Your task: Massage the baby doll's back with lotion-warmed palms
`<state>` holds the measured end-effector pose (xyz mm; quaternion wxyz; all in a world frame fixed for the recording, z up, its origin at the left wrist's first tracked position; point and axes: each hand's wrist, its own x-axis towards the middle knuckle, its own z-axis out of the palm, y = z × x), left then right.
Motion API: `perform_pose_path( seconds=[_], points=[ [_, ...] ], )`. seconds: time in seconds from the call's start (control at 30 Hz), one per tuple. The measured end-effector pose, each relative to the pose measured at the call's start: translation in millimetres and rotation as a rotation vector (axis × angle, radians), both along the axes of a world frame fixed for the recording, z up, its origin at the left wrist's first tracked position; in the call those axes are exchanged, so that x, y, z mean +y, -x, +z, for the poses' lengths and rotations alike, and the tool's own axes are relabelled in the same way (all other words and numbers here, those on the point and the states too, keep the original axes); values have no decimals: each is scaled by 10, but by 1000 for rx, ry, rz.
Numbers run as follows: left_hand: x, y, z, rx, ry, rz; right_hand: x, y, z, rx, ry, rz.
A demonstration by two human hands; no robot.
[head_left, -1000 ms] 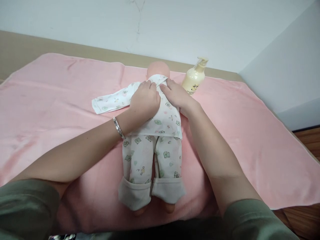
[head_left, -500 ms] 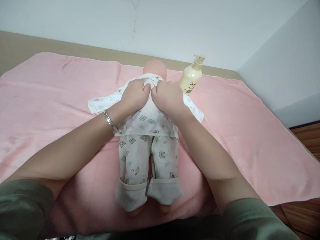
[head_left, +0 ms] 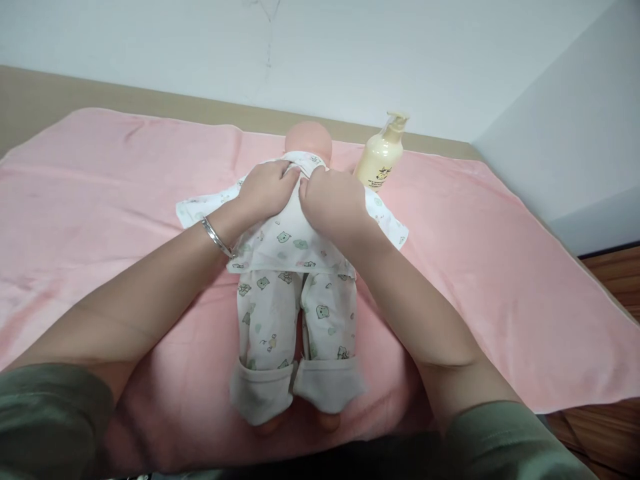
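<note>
A baby doll [head_left: 309,138] lies on a pink blanket, its head toward the wall. It wears a white printed top [head_left: 287,250] with the sleeves spread, and matching trousers [head_left: 273,320] with cuffs turned up. My left hand [head_left: 267,190], a silver bangle on its wrist, rests on the left of the doll's upper body, its fingers closed on the top's fabric. Beside it my right hand [head_left: 333,200] is curled, thumb and fingers pinching the same top near the middle. The fingertips of both hands are partly hidden.
A pale yellow pump bottle [head_left: 381,157] stands behind my right hand, to the right of the doll. The pink blanket [head_left: 480,267] covers most of the beige surface [head_left: 140,97], which meets a white wall. Wood-grain flooring shows at the lower right.
My right hand has shifted very slightly left and down, and its fingers look a little more curled. My left hand has moved slightly left. Both remain on the top.
</note>
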<state>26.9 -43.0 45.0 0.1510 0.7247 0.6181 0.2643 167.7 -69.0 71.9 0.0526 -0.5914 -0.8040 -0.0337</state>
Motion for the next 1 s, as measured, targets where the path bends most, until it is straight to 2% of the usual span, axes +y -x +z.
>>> perform_pose_path(
  seconds=[0.13,0.3,0.4,0.6,0.8,0.9,1.0],
  points=[
    [-9,-11,-27,-25,-29,19,53,-21,-29,67,15,14],
    [-245,-165,3,159,-117,38,297,-214,-94,314,68,53],
    [-341,-230,46,201,-120,38,351,-280,-101,392,108,94],
    [-148,-130,0,57,-54,60,235,-184,-69,320,85,34],
    [53,19,-69,-43,-80,-35,-32,21,-13,172,39,-39],
    [29,8,-37,-45,-48,-78,43,-32,-22,242,64,-6],
    [-89,-77,6,31,-65,-57,252,-187,-64,356,118,45]
  ],
)
